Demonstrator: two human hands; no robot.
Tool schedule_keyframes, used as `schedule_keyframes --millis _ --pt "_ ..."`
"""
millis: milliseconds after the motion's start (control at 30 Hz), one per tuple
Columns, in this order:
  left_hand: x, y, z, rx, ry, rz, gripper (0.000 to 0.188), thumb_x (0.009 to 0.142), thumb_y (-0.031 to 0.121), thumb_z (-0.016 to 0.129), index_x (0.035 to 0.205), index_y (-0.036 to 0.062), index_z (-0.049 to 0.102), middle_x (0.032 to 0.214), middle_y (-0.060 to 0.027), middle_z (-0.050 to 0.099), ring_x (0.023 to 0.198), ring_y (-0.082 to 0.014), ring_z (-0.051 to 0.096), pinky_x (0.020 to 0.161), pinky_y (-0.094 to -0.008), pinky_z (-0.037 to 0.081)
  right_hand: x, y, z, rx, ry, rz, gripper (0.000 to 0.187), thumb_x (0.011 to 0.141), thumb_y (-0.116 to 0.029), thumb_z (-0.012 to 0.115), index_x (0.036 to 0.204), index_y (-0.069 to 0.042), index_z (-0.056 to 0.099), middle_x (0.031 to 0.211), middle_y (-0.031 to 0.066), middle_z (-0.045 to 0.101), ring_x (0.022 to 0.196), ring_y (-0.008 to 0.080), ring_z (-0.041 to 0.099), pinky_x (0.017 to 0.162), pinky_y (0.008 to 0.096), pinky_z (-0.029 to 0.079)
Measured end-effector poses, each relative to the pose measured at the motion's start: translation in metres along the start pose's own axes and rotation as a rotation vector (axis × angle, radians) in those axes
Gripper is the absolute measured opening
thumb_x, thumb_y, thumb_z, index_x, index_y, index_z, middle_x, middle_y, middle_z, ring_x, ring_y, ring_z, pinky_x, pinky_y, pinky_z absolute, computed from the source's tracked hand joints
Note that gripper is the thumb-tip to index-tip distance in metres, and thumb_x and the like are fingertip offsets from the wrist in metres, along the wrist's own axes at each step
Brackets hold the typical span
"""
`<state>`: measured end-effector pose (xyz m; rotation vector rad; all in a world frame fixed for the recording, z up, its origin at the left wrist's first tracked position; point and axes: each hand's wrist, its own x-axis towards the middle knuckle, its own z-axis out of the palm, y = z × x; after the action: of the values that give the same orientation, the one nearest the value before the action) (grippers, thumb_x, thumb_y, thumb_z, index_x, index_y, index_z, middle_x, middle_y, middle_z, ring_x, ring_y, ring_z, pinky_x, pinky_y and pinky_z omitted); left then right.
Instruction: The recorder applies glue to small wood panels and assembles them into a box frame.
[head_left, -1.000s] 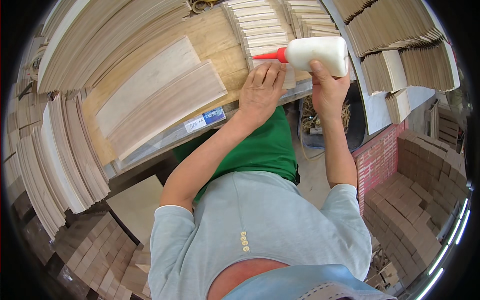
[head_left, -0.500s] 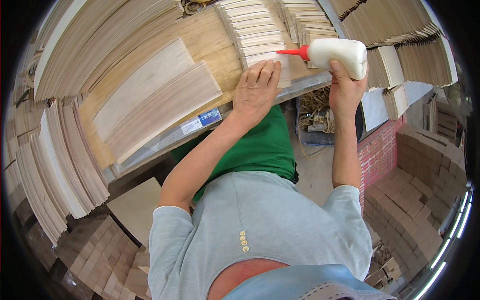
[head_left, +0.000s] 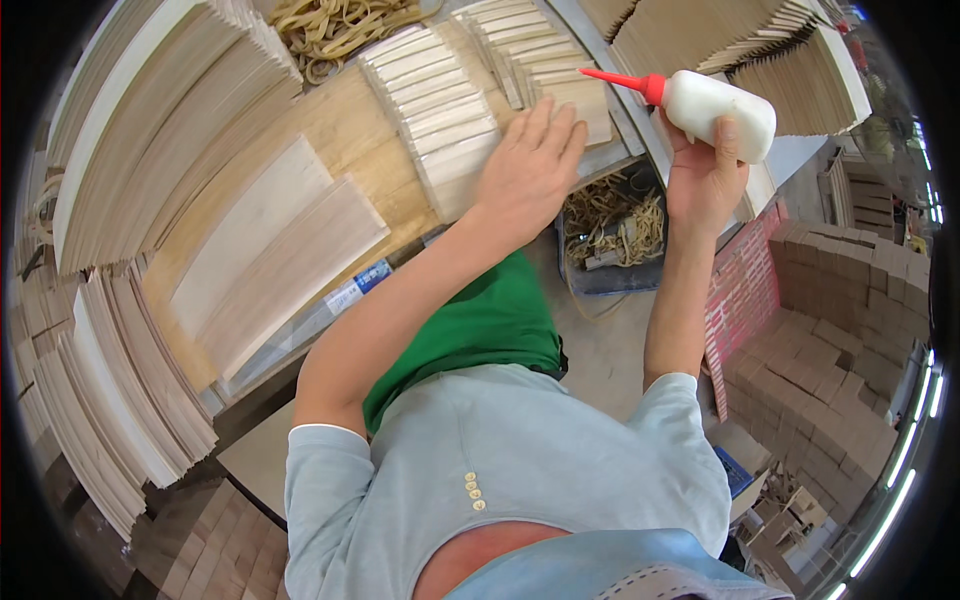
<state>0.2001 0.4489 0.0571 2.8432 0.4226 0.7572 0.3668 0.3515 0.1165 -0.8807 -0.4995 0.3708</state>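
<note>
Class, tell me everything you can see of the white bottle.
The white bottle has a smooth, plastic-looking body, rounded at its edges, and a red collar with a long, tapering red nozzle. It is tilted on its side, nozzle leftward, base rightward. The right hand grips it, thumb across the near side. The tip appears over wooden strips; contact and contents cannot be told.

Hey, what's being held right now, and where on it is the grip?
The right hand holds the red-nozzled white squeeze bottle by its body; the left hand appears to hold nothing.
</note>
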Motion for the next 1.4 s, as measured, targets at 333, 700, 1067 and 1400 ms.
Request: schedule_keyframes --millis 333,700,1067,1400 --pt "0.058 -0.032 0.04 0.096 -0.198 -0.096 0.074 0.081 0.057 0.06 0.145 0.025 0.039 0.155 -0.0136 0.025 0.141 -0.0489 0.016 0.113 -0.0593 0.014 0.035 0.059 0.052 -0.014 -0.081 0.09 0.045 0.084 0.002 0.069 0.124 -0.003 0.049 0.115 0.0092 0.06 0.104 0.0207 0.061 0.086 0.0359 0.055" --pt "0.06 -0.043 0.041 0.077 -0.389 -0.122 0.075 0.083 0.058 0.057 0.148 0.0279 0.036 0.158 -0.0129 0.019 0.141 -0.0528 0.011 0.114 -0.0604 0.012 0.128 0.139 0.093 -0.237 -0.244 0.198 0.044 0.082 -0.008 0.074 0.119 0.001 0.051 0.11 0.0103 0.06 0.101 0.0228 0.063 0.081 0.0374 0.058" --pt "0.062 -0.041 0.041 0.084 -0.421 -0.138 0.077 0.084 0.056 0.058 0.15 0.0274 0.03 0.157 -0.0137 0.018 0.141 -0.0519 0.009 0.114 -0.0615 0.008 0.146 0.172 0.088 -0.352 -0.271 0.294 0.036 0.084 -0.01 0.072 0.116 0.001 0.057 0.11 0.0097 0.062 0.1 0.0228 0.064 0.078 0.0374 0.058" --pt "0.064 -0.04 0.04 0.09 -0.41 -0.135 0.076 0.083 0.055 0.059 0.148 0.0276 0.033 0.156 -0.0131 0.021 0.14 -0.0523 0.011 0.113 -0.0617 0.011 0.157 0.18 0.078 -0.366 -0.307 0.28 0.038 0.083 -0.009 0.074 0.116 0.0 0.057 0.11 0.009 0.063 0.1 0.0219 0.064 0.079 0.0357 0.058"
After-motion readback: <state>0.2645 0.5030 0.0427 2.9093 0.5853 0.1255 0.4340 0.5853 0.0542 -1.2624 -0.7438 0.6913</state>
